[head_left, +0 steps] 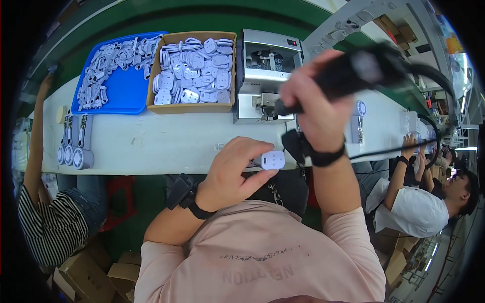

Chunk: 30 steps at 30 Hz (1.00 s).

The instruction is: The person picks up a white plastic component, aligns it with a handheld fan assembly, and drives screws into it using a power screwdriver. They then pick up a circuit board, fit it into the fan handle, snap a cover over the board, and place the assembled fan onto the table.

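Observation:
My left hand (233,169) pinches a small white plastic housing (273,160) with a dark slot near the table's front edge. Its thumb and fingers close on the sides of the part. My right hand (321,103) is wrapped round a black electric screwdriver (361,70), which is blurred by motion. The tool's tip points left, close to the front of a silver screw feeder (260,81). Whether tip and feeder touch, I cannot tell. A black cable (439,81) runs off the tool's rear end.
A cardboard box (193,108) of white covers stands left of the feeder, beside a blue tray (121,96) of white parts. White handheld fans (82,157) lie at the left. Another small fan (359,108) lies right. A striped-shirted person (53,222) and a white-shirted person (414,212) sit nearby.

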Motion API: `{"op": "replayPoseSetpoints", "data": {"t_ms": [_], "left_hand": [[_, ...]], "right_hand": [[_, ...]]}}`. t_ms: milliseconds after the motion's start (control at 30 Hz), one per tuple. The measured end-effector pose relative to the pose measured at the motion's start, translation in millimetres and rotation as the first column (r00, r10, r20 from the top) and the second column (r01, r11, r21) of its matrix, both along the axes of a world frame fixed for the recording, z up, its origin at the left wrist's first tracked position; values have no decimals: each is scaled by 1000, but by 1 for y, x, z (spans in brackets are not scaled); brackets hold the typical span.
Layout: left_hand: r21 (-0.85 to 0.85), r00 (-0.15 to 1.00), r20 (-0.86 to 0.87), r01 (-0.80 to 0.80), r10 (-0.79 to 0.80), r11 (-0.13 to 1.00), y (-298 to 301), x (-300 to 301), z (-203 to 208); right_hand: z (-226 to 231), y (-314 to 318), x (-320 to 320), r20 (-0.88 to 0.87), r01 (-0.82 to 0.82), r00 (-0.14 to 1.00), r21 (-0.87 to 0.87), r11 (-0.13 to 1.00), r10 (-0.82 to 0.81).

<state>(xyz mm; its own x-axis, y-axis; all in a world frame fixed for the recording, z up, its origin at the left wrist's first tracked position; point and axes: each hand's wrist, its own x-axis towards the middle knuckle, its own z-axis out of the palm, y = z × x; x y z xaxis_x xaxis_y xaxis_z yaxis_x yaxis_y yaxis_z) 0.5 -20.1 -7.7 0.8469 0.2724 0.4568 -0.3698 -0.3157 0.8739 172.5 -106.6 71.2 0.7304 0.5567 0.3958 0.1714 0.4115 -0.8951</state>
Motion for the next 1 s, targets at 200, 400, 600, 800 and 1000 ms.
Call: {"op": "replayPoseSetpoints", "data": {"t_ms": [200, 400, 600, 800, 1000], "left_hand": [[-10, 999, 31, -10, 11, 1000, -3, -3, -3], [50, 999, 43, 13, -15, 999, 2, 1, -1], [79, 997, 76, 10, -16, 997, 3, 12, -1], [82, 997, 73, 18, -24, 997, 3, 10, 1], [71, 999, 53, -6, 3, 997, 2, 11, 1]], "right_hand": [[-19, 4, 3, -55, 77, 994, -242, 967, -93], [15, -37, -20, -3, 58, 998, 23, 998, -58], [57, -53, -39, 112, -221, 973, 183, 958, 203], [48, -46, -44, 87, -220, 973, 73, 973, 214], [48, -46, -39, 84, -209, 976, 116, 971, 200]]}}
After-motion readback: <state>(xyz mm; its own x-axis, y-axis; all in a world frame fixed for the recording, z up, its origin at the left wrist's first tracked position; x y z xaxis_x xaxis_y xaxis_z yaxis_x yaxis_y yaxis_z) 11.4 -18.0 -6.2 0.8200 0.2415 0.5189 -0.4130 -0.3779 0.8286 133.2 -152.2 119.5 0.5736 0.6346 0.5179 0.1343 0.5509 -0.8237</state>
